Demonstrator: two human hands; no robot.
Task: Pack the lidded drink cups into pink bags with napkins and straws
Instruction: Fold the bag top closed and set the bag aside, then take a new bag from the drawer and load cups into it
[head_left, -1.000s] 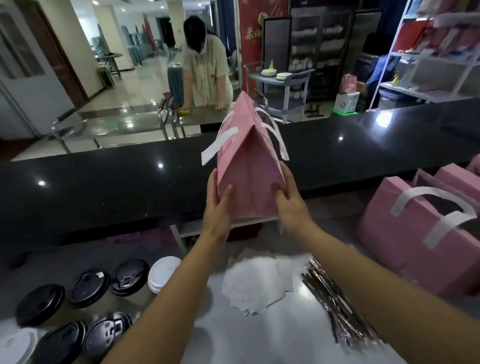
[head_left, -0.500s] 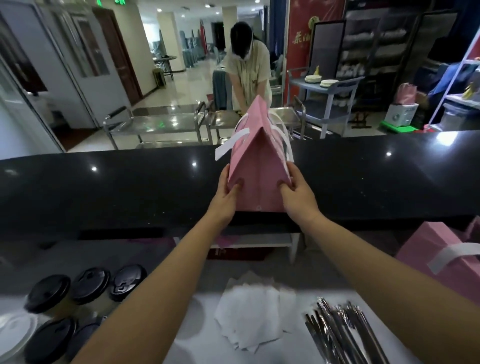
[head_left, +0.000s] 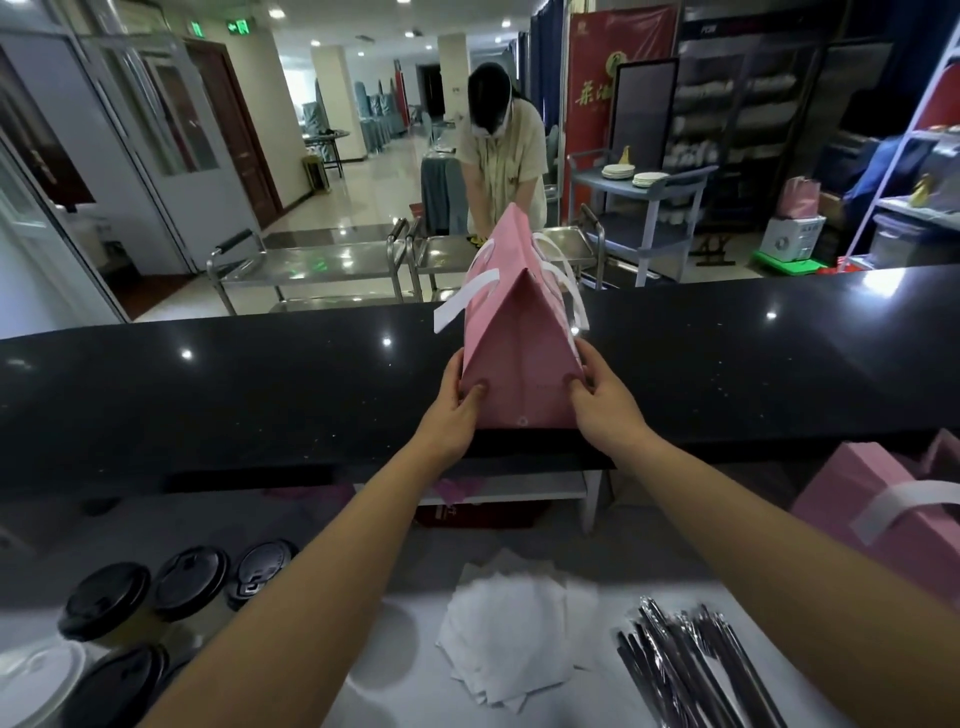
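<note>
A pink paper bag (head_left: 519, 338) with white handles stands upright on the raised black counter (head_left: 260, 395). My left hand (head_left: 457, 405) grips its lower left side and my right hand (head_left: 602, 405) grips its lower right side. Its top is folded to a peak, so the contents are hidden. On the white worktop below lie a pile of white napkins (head_left: 509, 639), a bundle of wrapped straws (head_left: 691, 670) at the right, and several lidded drink cups (head_left: 192, 577) at the left, most with black lids.
More pink bags (head_left: 883, 509) stand at the right edge of the worktop. A white-lidded cup (head_left: 31, 675) sits at the far left. Beyond the counter, a person leans over steel trolleys (head_left: 322, 265). Shelves line the right wall.
Both hands have carried the pink bag up and forward from above the worktop onto the black counter. My view has tilted upward.
</note>
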